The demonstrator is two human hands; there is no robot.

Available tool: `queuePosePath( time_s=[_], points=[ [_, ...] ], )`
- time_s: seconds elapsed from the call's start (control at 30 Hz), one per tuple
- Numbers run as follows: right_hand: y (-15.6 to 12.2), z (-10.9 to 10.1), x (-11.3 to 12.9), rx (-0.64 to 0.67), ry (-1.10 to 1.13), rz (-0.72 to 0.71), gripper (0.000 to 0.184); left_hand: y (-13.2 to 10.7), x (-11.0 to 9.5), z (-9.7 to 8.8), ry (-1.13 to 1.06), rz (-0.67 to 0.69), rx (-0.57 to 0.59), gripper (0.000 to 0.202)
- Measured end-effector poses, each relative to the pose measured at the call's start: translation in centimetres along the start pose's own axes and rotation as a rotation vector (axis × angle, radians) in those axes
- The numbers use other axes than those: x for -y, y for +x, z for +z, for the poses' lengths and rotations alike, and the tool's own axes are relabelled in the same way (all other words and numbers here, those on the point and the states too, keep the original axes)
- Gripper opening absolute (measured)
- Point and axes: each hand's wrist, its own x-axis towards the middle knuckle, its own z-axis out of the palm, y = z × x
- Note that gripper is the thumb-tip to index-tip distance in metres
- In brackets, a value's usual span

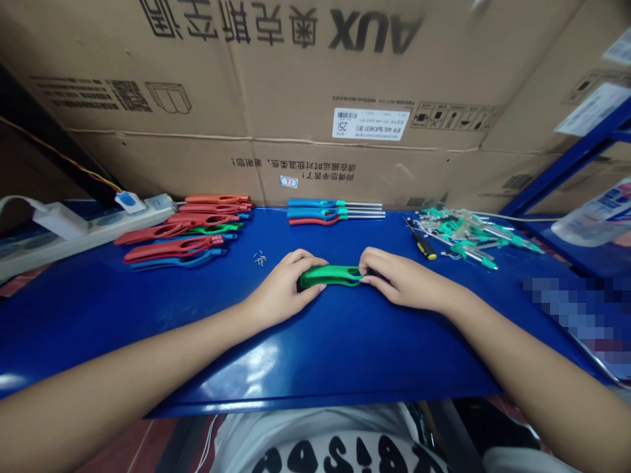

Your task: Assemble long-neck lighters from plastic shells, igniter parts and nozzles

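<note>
A green plastic lighter handle (329, 276) lies flat on the blue table (148, 315) in the middle. My left hand (283, 289) has its fingers wrapped round the handle's left end. My right hand (399, 279) pinches the handle's right end, fingers pressed together on it. Both hands rest on the table top. A few tiny metal screws or pins (259, 258) lie just left of my left hand.
Red, blue and green handle shells (190, 230) are piled at back left. Three finished long lighters (335, 211) lie at back centre. Green-tipped inner parts (466, 236) and a black-yellow screwdriver (422, 244) lie at right. A white power strip (73, 226) and cardboard boxes (315, 98) stand behind.
</note>
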Motion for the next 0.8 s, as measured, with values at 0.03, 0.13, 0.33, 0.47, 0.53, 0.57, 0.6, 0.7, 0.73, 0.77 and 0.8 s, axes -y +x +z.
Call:
queuePosePath(
  time_s=[0.03,0.13,0.33,0.47,0.53,0.57,0.6,0.7,0.73,0.77,0.8],
  points=[
    [0.1,0.0,-0.1,-0.036,-0.003,0.011,0.010,0.0,0.0,0.0,-0.004,-0.001,-0.001,0.031],
    [0.3,0.1,-0.6,-0.223,-0.024,0.026,0.014,0.0,0.1,0.0,0.000,0.013,-0.019,0.037],
    [0.2,-0.6,-1.4,-0.381,0.032,0.113,0.020,-0.1,0.3,0.2,0.002,0.012,-0.060,0.033],
    [-0.2,-0.6,-0.8,-0.130,0.175,0.056,0.022,-0.1,0.2,0.1,-0.029,0.003,-0.036,0.039],
    [-0.2,-0.3,-0.4,-0.027,0.185,0.007,0.022,0.0,0.2,0.1,-0.073,-0.007,-0.021,0.043],
    [-0.2,-0.1,-0.2,0.006,0.175,-0.010,0.022,0.0,0.2,0.0,-0.089,-0.014,-0.019,0.043],
    [-0.2,0.0,0.0,0.028,0.163,-0.021,0.022,0.0,0.2,0.0,-0.097,-0.020,-0.020,0.042],
    [0.0,0.2,0.0,0.051,0.160,-0.026,0.023,0.0,0.3,0.0,-0.091,-0.028,-0.037,0.039],
    [0.0,0.2,-0.2,0.051,0.162,-0.025,0.023,0.0,0.3,0.0,-0.087,-0.022,-0.043,0.038],
    [0.0,0.2,-0.3,0.050,0.160,-0.025,0.024,0.0,0.3,0.0,-0.085,-0.014,-0.050,0.035],
    [0.0,0.2,-0.5,0.047,0.150,-0.023,0.025,0.0,0.3,0.0,-0.084,-0.005,-0.061,0.031]
  ],
)
